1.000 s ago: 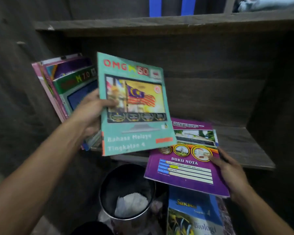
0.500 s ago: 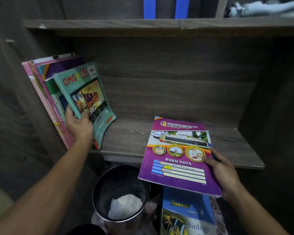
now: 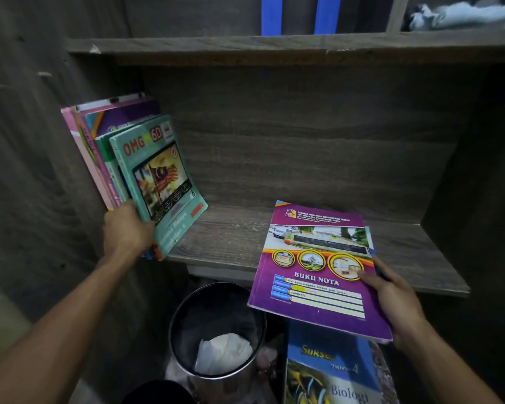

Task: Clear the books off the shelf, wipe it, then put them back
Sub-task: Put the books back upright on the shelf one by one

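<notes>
One blue Biologi book (image 3: 333, 374) is cut off by the bottom edge, beside a bin (image 3: 204, 310) holding perhaps crumpled paper (image 3: 222, 354). Right hand (image 3: 397, 304) pinches the purple notebook (image 3: 318, 272), which overhangs the shelf (image 3: 231, 237). Left hand (image 3: 126, 231) touches the leaning teal book (image 3: 158, 176); its fingers are hidden, so I cannot tell the grip.

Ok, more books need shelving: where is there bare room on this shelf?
Bare shelf board lies between the teal OMG book and the purple notebook, and from the notebook to the right wall. The left end is crowded: leaning books, with the left hand gripping the teal one.
</notes>
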